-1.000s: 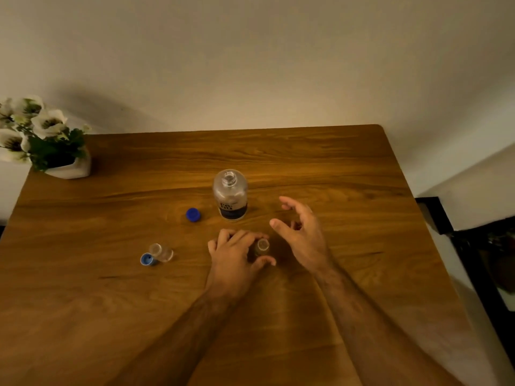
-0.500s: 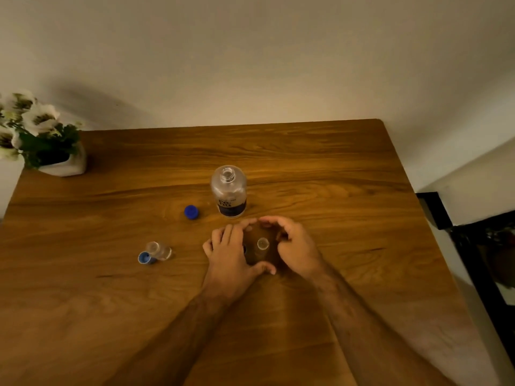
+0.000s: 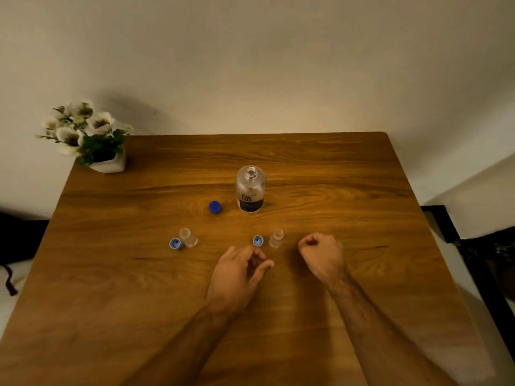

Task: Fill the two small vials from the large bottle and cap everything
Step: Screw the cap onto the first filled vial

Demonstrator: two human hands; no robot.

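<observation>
The large clear bottle (image 3: 250, 190) with a dark label stands uncapped mid-table, its blue cap (image 3: 215, 207) lying to its left. One small vial (image 3: 188, 237) stands open at the left with a light-blue cap (image 3: 175, 243) touching it. The other small vial (image 3: 276, 238) stands open nearer the middle, and its light-blue cap (image 3: 258, 241) lies upside down just left of it. My left hand (image 3: 239, 274) rests below that cap, fingers loosely curled and holding nothing. My right hand (image 3: 320, 254) is curled into a fist to the right of that vial, holding nothing.
A white pot of white flowers (image 3: 107, 162) sits at the far left corner of the wooden table (image 3: 348, 196). A wall runs behind the table. A dark piece of furniture (image 3: 473, 246) stands off the right edge.
Both hands have let go of the right vial and drawn back toward me. Its cap now lies on the table left of it. The right hand has closed into a fist.
</observation>
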